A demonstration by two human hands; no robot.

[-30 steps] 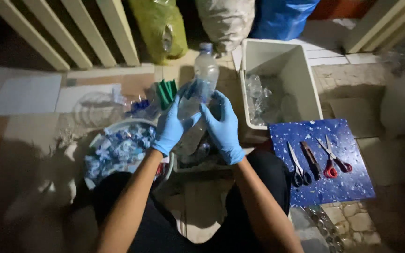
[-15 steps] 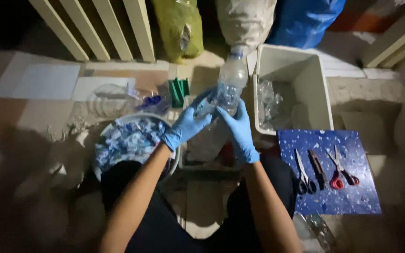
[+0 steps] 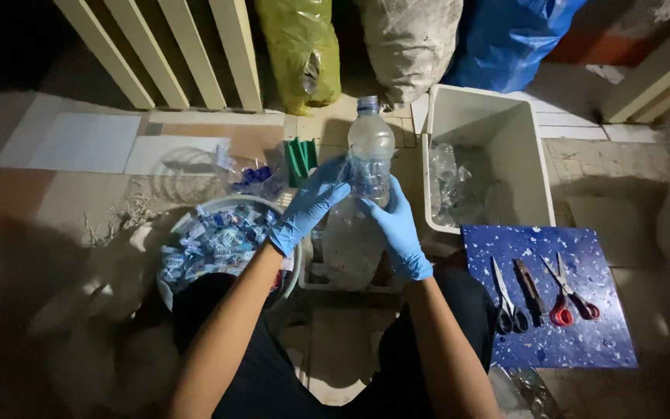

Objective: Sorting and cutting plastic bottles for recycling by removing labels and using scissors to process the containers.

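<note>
A white plastic bin (image 3: 505, 132) is seen at the far right, a blue speckled board (image 3: 583, 256) nearer, a bowl of blue-white scraps (image 3: 211, 240) at left. A clear plastic bottle (image 3: 370, 143) is held upright at centre. It is clasped by the gloved left hand (image 3: 312, 203) and right hand (image 3: 393, 229), fingers curled around its label.

- A clear plastic bottle (image 3: 369, 151) with a blue cap stands upright, looks empty, and carries a bluish label band around its middle.
- It sits raised above a small open container, just beside a white bin.
</note>
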